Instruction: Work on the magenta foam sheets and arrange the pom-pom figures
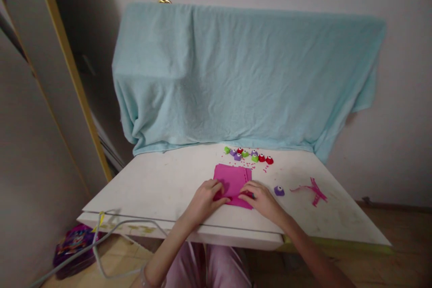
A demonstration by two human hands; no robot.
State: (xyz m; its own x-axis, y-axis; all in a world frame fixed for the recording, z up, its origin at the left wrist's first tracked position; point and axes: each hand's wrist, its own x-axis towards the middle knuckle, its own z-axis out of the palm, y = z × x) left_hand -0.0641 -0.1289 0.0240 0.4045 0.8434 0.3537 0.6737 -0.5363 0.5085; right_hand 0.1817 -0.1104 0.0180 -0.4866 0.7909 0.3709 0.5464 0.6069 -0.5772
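A stack of bright pink paper sheets [232, 177] lies on the white table near its front edge, with a row of small punched holes down the right side. My left hand [207, 198] is closed at the lower left of the paper, thumb and fingers pinching it. My right hand [261, 198] pinches the paper at its lower right. Some of the paper's lower edge is hidden by my fingers. To the right of that hand sits a purple craft punch [279, 191] with a white top.
Several small red, green and purple craft punches [254, 158] stand behind the paper among tiny pink scraps [249, 165]. Pink paper strips [314, 191] lie on the table's right side. A light blue cloth [253, 81] hangs behind; a grey cable [124, 222] crosses the front left edge.
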